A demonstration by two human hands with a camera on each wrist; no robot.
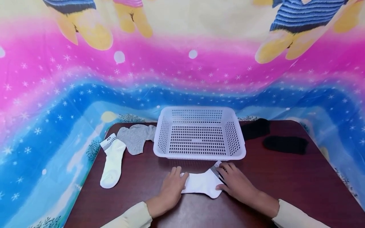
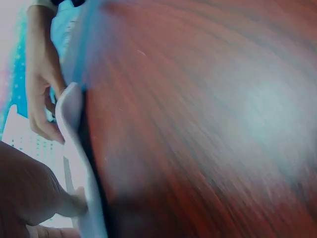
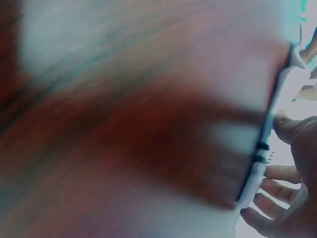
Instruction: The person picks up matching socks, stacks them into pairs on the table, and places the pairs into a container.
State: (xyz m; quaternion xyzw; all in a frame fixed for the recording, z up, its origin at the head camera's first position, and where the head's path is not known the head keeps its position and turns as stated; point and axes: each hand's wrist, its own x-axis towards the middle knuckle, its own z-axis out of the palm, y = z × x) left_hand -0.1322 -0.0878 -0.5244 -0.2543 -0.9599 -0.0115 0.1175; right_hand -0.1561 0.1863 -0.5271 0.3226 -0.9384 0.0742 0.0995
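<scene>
A white sock (image 1: 198, 183) with dark stripes at its cuff lies flat on the table in front of the basket. My left hand (image 1: 171, 188) rests on its left end and covers that part. At the striped cuff, my right hand (image 1: 238, 182) has its fingertips on the fabric, thumb near the heel. The right wrist view shows these fingers spread and slightly bent against the sock (image 3: 287, 91). In the left wrist view, my left thumb touches the edge of the sock (image 2: 74, 148); the other fingers are mostly out of sight.
A white plastic basket (image 1: 199, 156) stands behind the sock, with nothing inside. To the left lie another striped white sock (image 1: 112, 163) and grey socks (image 1: 135, 137). Two black socks (image 1: 285, 144) are at the right. Patterned cloth (image 1: 182, 76) hangs behind the brown table (image 1: 137, 177).
</scene>
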